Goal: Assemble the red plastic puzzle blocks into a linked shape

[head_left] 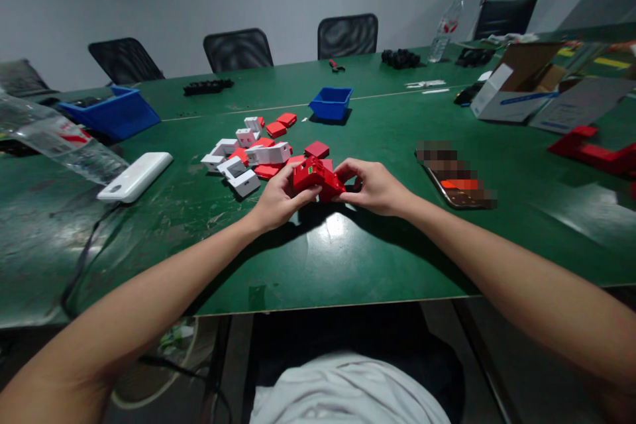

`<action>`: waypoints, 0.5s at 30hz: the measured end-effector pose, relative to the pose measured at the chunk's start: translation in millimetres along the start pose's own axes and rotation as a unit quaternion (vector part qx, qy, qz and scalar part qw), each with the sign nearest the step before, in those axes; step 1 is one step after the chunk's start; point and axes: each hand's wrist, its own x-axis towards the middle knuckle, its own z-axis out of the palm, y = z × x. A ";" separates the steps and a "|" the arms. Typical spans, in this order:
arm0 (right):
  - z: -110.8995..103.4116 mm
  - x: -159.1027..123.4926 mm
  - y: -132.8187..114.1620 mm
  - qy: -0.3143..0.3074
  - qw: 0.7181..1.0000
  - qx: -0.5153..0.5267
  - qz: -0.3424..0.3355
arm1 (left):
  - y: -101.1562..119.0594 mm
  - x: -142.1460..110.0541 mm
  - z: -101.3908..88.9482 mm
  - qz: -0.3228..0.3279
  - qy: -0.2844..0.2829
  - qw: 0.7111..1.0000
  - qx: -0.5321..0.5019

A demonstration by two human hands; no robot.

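Note:
Between both hands, just above the green table, is a red plastic housing with a small green patch on its face. My left hand is closed around its left side, thumb along the lower edge. Thumb and fingertips of my right hand pinch its right end, which looks like a tilted or separate red part; I cannot tell whether the two are joined. Just beyond my left hand lies a loose pile of white plastic housings and red plastic pieces.
A small blue bin stands behind the pile, a larger blue bin at left. Nearby are a white power bank with a cable and a tilted water bottle. At right lie a phone, an open carton and a red bracket.

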 end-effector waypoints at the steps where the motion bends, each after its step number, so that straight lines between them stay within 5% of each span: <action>1: -0.4 0.0 0.3 0.000 1.000 -0.003 0.001 | -0.5 -0.1 -0.1 -0.003 -0.010 1.000 -0.003; 8: 1.3 0.0 3.9 -0.003 0.999 -0.054 -0.006 | 3.0 -5.4 -1.1 0.063 -0.097 0.990 0.076; 15: 4.3 -0.7 3.6 -0.002 0.997 -0.076 -0.028 | 8.7 -7.4 -3.8 0.071 -0.102 0.985 0.123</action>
